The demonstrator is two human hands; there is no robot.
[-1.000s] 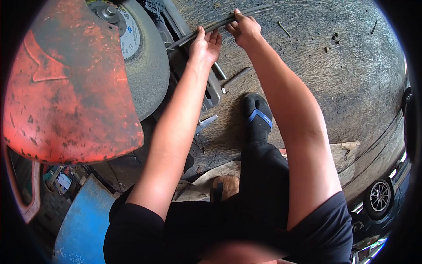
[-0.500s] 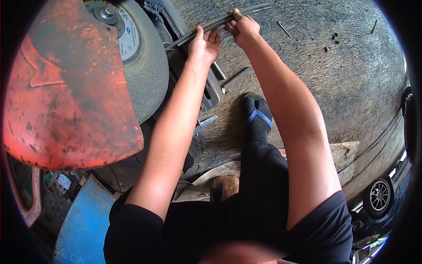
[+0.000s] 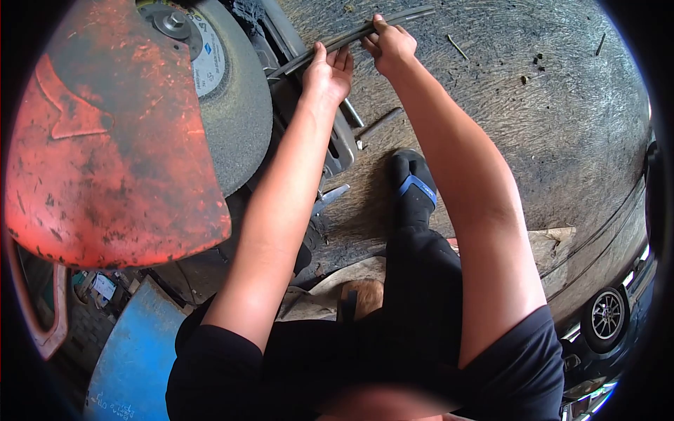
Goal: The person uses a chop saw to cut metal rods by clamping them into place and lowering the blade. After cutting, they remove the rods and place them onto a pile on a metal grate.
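Thin dark metal strips (image 3: 414,13) lie together in both hands at the top centre, slanting from lower left to upper right. My left hand (image 3: 328,74) holds them nearer their lower left end, thumb on top and the other fingers partly spread below. Further right, my right hand (image 3: 390,45) grips the same strips between thumb and bent fingers. Just left of my left hand, the lower left end of the strips lies over a grey metal frame. Beside it stands a large abrasive wheel (image 3: 242,116), partly behind a scratched red guard (image 3: 126,161).
Short metal pieces (image 3: 379,124) lie on the worn floor (image 3: 491,84). My foot in a blue-strapped sandal (image 3: 415,186) is below the hands. A blue panel (image 3: 133,351) is at lower left, and a car wheel (image 3: 607,314) at lower right.
The view has shifted very slightly. Both hands keep nearly the same place and hold on the strips.
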